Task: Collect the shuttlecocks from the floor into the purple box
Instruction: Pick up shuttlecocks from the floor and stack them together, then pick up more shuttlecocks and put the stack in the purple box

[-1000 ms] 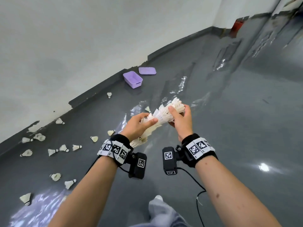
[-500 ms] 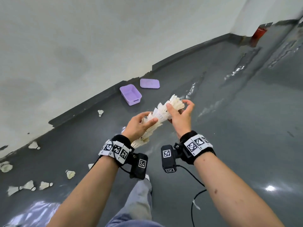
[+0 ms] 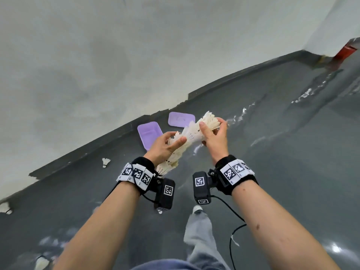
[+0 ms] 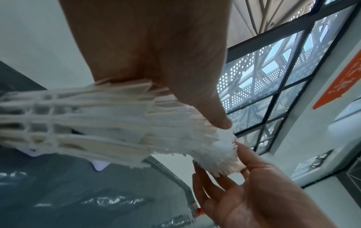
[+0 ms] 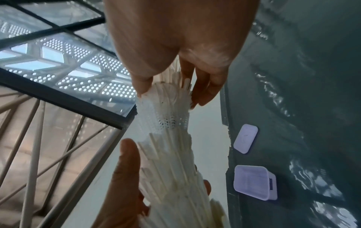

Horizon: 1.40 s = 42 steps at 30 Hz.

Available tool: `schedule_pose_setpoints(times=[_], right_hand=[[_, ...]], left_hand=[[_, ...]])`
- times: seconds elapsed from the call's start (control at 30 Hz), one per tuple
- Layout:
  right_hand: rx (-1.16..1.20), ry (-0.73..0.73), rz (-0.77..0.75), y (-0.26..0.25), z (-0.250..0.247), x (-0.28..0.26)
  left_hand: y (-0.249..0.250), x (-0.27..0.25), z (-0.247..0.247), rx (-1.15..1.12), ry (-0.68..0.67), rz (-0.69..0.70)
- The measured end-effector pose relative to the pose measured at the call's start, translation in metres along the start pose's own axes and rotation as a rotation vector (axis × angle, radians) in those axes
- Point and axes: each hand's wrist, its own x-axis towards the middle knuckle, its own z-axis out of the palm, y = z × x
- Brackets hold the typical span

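Both hands hold a long stack of nested white shuttlecocks [image 3: 191, 136] at chest height. My left hand [image 3: 176, 138] grips its lower half, with the cork end jutting out near that wrist. My right hand [image 3: 211, 123] pinches the flared upper end between thumb and fingers. The wrist views show the same stack [image 4: 97, 117] [image 5: 168, 138] and the same grips. The purple box [image 3: 149, 134] [image 5: 254, 182] sits open on the grey floor by the wall, just beyond my left hand. Its lid [image 3: 181, 119] [image 5: 245, 138] lies flat beside it. One loose shuttlecock [image 3: 105, 162] lies on the floor left of the box.
A pale wall [image 3: 97, 75] with a dark skirting runs along the left. More shuttlecocks lie at the left edge [image 3: 4, 208] and bottom left [image 3: 41, 263]. My leg and shoe [image 3: 197, 209] are below the hands. A red object [image 3: 344, 52] stands in the far corner.
I have walked toward the purple box, which now looks bigger and sits right behind my hands. The scattered shuttlecocks have slid back to the left. Both grips are unchanged.
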Motion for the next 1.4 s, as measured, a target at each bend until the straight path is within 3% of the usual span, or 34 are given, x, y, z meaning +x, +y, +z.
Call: schedule_pose_setpoints(times=[0.23,0.43,0.63,0.87,1.13,1.4], right_hand=[[-0.066,-0.267,0.069,0.004,0.037,0.204],[-0.126,-0.434,0.228,0.021,0.109,0.321],[-0.151,-0.532,0.26,0.063,0.2,0.426],[-0.215,-0.634,0.344,0.184,0.322,0.565],[-0.498,-0.893,0.314,0.407,0.357,0.658],[-0.571,-0.898,0.266,0.604,0.393,0.734]], left_hand=[[0.016,0.16,0.006,-0.11,0.17,-0.113],[-0.001,0.263,-0.033,-0.194,0.349,-0.248],[-0.036,0.368,-0.092,-0.268,0.442,-0.309],[-0.15,0.529,-0.157,-0.355,0.557,-0.409],[-0.353,0.63,-0.108,-0.528,0.662,-0.525],[-0.533,0.734,-0.076,-0.5,0.759,-0.518]])
